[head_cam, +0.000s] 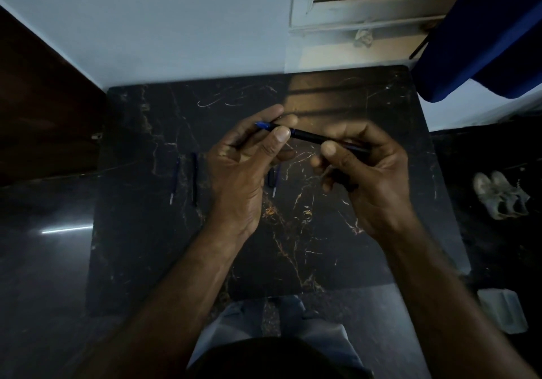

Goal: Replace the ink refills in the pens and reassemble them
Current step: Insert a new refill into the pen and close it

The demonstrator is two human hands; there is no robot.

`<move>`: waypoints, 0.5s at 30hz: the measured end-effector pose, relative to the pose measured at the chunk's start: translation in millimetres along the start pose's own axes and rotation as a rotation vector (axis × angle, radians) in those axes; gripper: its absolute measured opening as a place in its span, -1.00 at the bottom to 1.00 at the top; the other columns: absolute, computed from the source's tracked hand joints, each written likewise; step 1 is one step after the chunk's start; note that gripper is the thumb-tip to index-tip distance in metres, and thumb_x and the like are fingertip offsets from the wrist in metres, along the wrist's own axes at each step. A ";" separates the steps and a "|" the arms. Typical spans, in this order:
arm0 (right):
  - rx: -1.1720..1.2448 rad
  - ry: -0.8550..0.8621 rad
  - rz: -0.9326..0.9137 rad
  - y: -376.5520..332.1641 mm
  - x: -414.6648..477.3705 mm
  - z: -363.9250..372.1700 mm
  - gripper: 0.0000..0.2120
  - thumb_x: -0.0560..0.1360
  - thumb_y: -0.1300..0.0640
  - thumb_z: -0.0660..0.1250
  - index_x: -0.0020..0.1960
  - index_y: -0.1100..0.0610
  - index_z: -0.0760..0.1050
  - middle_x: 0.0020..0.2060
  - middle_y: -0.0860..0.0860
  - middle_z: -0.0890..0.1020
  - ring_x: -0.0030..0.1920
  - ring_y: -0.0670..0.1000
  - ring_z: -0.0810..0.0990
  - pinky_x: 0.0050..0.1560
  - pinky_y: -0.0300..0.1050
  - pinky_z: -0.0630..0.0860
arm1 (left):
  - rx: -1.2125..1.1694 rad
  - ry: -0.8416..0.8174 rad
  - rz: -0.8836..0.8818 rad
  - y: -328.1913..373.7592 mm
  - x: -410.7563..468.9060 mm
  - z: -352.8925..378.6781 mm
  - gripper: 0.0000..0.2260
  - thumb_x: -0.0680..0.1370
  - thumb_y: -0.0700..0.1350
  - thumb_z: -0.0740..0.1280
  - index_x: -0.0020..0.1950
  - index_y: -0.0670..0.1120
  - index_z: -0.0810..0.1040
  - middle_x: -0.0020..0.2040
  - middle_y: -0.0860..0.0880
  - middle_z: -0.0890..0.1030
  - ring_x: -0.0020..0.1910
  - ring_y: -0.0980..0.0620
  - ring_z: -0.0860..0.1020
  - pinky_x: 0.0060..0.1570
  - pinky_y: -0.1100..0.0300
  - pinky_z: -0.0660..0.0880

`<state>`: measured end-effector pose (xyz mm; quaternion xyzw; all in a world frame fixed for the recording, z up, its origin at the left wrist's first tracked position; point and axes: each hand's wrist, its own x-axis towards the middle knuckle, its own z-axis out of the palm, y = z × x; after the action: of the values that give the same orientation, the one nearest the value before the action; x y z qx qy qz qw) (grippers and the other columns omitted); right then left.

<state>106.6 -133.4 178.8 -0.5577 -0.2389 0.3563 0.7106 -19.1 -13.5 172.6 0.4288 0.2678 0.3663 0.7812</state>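
Observation:
Both hands hold one dark pen (308,135) level above the black marble table (352,232). My left hand (249,161) pinches its blue front end between thumb and fingers. My right hand (360,164) grips the rear of the barrel. On the table to the left lie a thin blue refill (175,180) and a dark pen part (194,177). Another refill and a dark piece (273,179) lie between my hands, partly hidden by the left one.
The table stands against a pale wall (176,26). A blue curtain (484,41) hangs at the back right. A pair of shoes (498,195) and a pale object (503,309) lie on the dark floor to the right. My knees show below the table's near edge.

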 end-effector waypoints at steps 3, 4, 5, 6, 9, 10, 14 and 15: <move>0.027 0.030 0.020 1.8 2.3 0.8 -0.90 0.54 0.22 0.43 -0.04 0.26 0.56 -0.31 0.11 0.71 -0.34 0.05 0.68 -0.40 -0.11 0.54 | -0.008 -0.020 -0.011 -1.6 0.6 -0.9 -0.74 0.53 -0.23 0.47 0.22 -0.13 0.65 0.08 -0.08 0.77 0.09 0.01 0.72 -0.05 0.19 0.65; 0.018 0.058 0.033 2.8 3.5 1.8 -0.88 0.55 0.18 0.42 -0.09 0.24 0.56 -0.35 0.10 0.69 -0.39 0.04 0.66 -0.42 -0.12 0.52 | -0.010 -0.026 -0.018 -1.8 0.4 -0.9 -0.73 0.52 -0.21 0.47 0.22 -0.12 0.66 0.08 -0.08 0.77 0.08 0.01 0.72 -0.05 0.19 0.65; -0.003 0.092 0.043 3.8 4.7 3.2 -0.82 0.55 0.13 0.42 -0.13 0.24 0.56 -0.40 0.09 0.67 -0.44 0.03 0.62 -0.45 -0.14 0.49 | -0.011 -0.028 -0.023 -2.7 0.2 -0.6 -0.74 0.53 -0.21 0.47 0.22 -0.11 0.66 0.08 -0.08 0.77 0.07 0.02 0.72 -0.05 0.18 0.64; -0.025 0.127 0.049 4.7 5.7 4.4 -0.74 0.56 0.08 0.42 -0.17 0.26 0.55 -0.44 0.10 0.64 -0.50 0.03 0.59 -0.48 -0.16 0.46 | -0.010 -0.027 -0.025 -4.2 0.2 -0.4 -0.75 0.54 -0.24 0.46 0.21 -0.11 0.66 0.07 -0.07 0.77 0.07 0.02 0.72 -0.05 0.17 0.64; -0.004 0.138 0.045 7.5 5.8 4.5 -0.68 0.59 0.01 0.40 -0.17 0.26 0.59 -0.43 0.12 0.63 -0.52 0.04 0.57 -0.51 -0.18 0.42 | -0.017 -0.021 -0.021 -6.0 -0.1 3.6 -0.76 0.54 -0.26 0.46 0.20 -0.13 0.66 0.06 -0.08 0.77 0.07 0.02 0.72 -0.05 0.16 0.66; 0.030 0.100 0.032 7.5 5.2 4.2 -0.77 0.60 0.05 0.41 -0.08 0.22 0.61 -0.36 0.13 0.66 -0.46 0.06 0.60 -0.47 -0.16 0.46 | -0.030 -0.020 -0.017 -5.7 0.2 5.1 -0.74 0.52 -0.25 0.47 0.20 -0.14 0.66 0.07 -0.09 0.77 0.08 0.01 0.73 -0.04 0.15 0.66; 0.145 0.040 0.023 5.0 5.0 4.6 -0.86 0.53 0.29 0.43 0.08 0.24 0.57 -0.22 0.16 0.71 -0.30 0.09 0.65 -0.38 -0.11 0.52 | -0.056 -0.035 -0.006 -3.3 4.5 7.2 -0.70 0.48 -0.19 0.49 0.21 -0.14 0.66 0.10 -0.12 0.76 0.12 -0.03 0.72 -0.01 0.13 0.67; 0.146 0.052 0.026 4.5 6.0 5.2 -0.89 0.52 0.26 0.44 0.02 0.25 0.57 -0.25 0.14 0.71 -0.32 0.07 0.65 -0.38 -0.11 0.51 | -0.051 -0.045 -0.004 -3.6 5.5 7.0 -0.71 0.48 -0.19 0.49 0.21 -0.14 0.66 0.10 -0.13 0.76 0.12 -0.04 0.72 0.00 0.13 0.66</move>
<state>105.5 -125.0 175.5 -0.5164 -0.1864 0.3671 0.7509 -9.5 -13.7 172.3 0.4163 0.2414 0.3615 0.7986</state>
